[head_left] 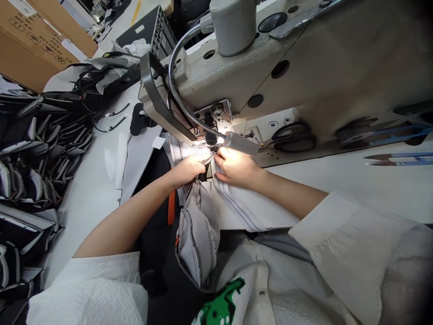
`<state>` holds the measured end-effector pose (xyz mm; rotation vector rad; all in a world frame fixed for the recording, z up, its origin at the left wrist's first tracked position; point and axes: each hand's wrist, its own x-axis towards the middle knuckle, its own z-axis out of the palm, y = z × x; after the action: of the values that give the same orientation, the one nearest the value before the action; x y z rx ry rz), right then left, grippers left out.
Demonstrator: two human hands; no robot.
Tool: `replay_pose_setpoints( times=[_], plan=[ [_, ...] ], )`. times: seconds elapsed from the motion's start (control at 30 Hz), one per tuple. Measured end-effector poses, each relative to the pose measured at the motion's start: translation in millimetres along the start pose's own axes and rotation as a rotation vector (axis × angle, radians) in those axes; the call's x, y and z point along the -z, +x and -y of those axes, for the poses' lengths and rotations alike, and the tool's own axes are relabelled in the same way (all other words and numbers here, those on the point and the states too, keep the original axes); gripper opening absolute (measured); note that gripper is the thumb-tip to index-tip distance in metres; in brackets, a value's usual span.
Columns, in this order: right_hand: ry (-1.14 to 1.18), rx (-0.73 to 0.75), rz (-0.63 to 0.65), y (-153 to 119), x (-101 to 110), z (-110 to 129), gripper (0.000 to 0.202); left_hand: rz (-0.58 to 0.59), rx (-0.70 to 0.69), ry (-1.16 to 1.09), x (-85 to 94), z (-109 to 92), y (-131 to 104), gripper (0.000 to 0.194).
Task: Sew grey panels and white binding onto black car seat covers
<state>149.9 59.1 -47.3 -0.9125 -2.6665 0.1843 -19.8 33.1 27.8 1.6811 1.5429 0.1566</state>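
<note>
Under the lit head of a sewing machine (257, 85), my left hand (189, 170) is closed on the edge of a grey mesh fabric piece (199, 221). That piece hangs over the table's front edge toward my lap, its seams bunched. Close to the needle area, my right hand (237, 167) pinches the fabric edge from the right side. A white strip with dark stripes (238, 207) runs from beneath my right hand to the table edge. The needle itself is hidden by the small lamp (241, 143) and my fingers.
Black-handled scissors (294, 135) rest at the machine's base. Thread snips with blue handles (399, 159) lie at the right. Stacked black and grey pieces (43, 158) fill the left side. A cardboard box (43, 40) and a grey crate (149, 36) stand behind.
</note>
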Motion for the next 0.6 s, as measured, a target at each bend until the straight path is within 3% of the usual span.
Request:
replay_pose_setpoints(
  times=[0.27, 0.37, 0.5, 0.6],
  plan=[
    [0.057, -0.028, 0.015, -5, -1, 1, 0.061, 0.039, -0.007, -0.414, -13.7, 6, 1, 0.051],
    [0.094, -0.002, 0.058, -6, 2, 0, 0.069, 0.026, 0.011, -0.449, -15.0, 12, -1, 0.055],
    [0.102, -0.073, 0.083, -4, 6, 4, 0.072, -0.015, 0.082, -0.414, -11.6, 16, -5, 0.057],
    [0.119, -0.085, 0.068, -1, 5, 6, 0.072, 0.026, 0.100, -0.378, -10.5, 12, -4, 0.057]
  ],
)
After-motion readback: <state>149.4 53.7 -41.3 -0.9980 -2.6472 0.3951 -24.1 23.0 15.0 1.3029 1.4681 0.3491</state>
